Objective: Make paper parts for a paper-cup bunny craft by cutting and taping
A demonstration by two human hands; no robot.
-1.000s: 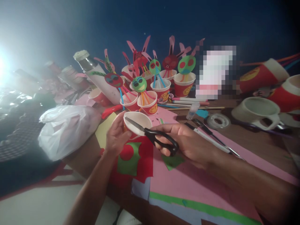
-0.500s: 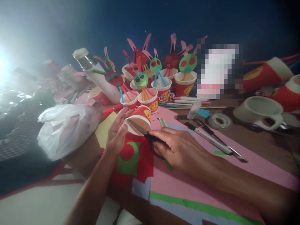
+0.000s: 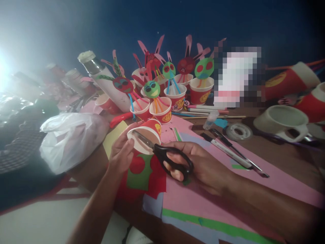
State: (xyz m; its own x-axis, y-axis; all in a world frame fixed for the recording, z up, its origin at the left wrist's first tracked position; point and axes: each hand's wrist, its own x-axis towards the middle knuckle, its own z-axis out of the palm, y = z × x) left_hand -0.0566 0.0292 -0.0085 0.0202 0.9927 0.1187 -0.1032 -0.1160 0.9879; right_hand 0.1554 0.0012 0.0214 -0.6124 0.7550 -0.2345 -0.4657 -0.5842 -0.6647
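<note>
My left hand [image 3: 122,152] is wrapped around the side of a red and white paper cup [image 3: 151,135], tilted so its mouth faces me. In my right hand [image 3: 195,159] are black-handled scissors [image 3: 175,161], fingers through the loops. Their blades reach into the cup's mouth; whether the tips touch the inner wall I cannot tell. Below the cup lie red paper [image 3: 158,183] and a green paper piece [image 3: 138,178] with a red round shape at its corner. Under my right forearm spreads pink paper [image 3: 203,206].
Behind stand several paper cups [image 3: 161,110] holding paper faces on coloured straws. A white plastic bag [image 3: 73,139] sits left. To the right are a cutter knife [image 3: 228,150], a tape roll [image 3: 238,131], a mug [image 3: 280,122] and markers [image 3: 207,110].
The cup has moved slightly left and down and turned more toward me. My right hand has rolled over, so the scissors' handles now show fully.
</note>
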